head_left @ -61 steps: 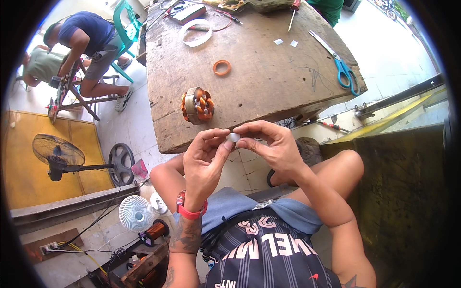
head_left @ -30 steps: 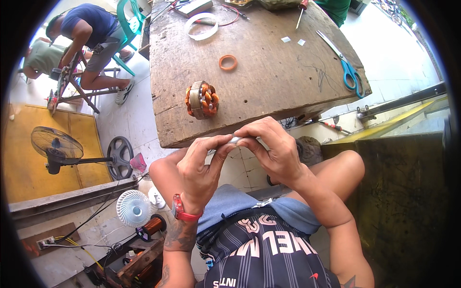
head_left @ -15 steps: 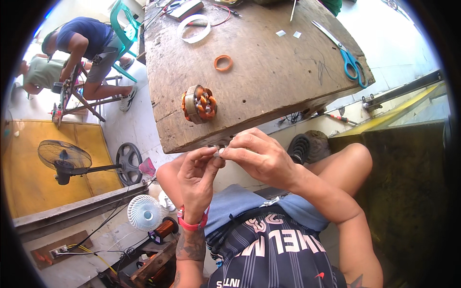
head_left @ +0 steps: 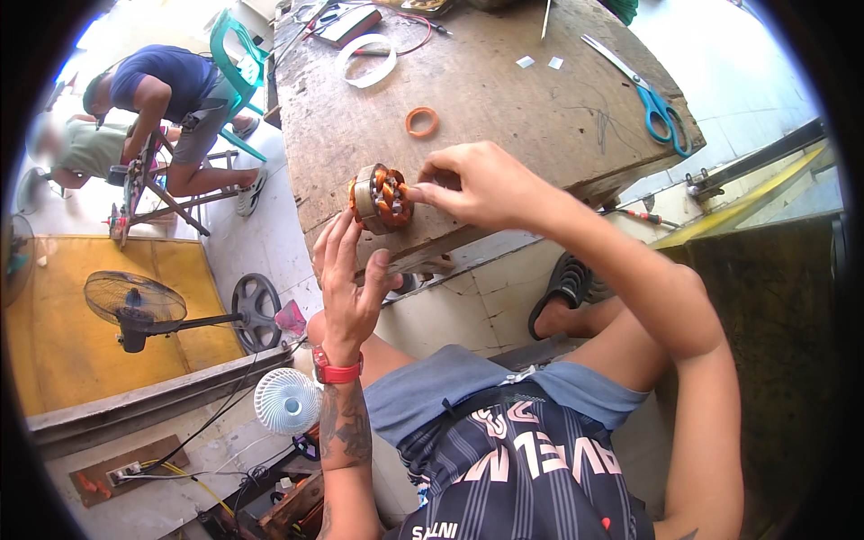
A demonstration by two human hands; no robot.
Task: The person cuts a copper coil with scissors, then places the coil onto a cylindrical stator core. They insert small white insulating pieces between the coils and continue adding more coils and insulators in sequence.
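A motor stator (head_left: 385,200) with orange copper windings and a pale metal ring stands on edge near the front of the wooden table (head_left: 504,99). My right hand (head_left: 463,184) reaches its right side, thumb and forefinger pinched close against the windings; whatever they hold is too small to make out. My left hand (head_left: 346,274) is open, fingers stretched up to the stator's lower left side and thumb apart. Beyond the stator lies a coil of copper wire (head_left: 421,122).
On the table are a white ring (head_left: 367,61), two small white pieces (head_left: 541,63), blue-handled scissors (head_left: 661,117) and a box-shaped meter (head_left: 346,25) with leads. A black fan (head_left: 135,301) and a small white fan (head_left: 288,401) stand left. Two other people sit far left.
Both hands have moved from over my lap, where they met around a small pale piece, forward to the stator. They have parted; the left fingers have straightened.
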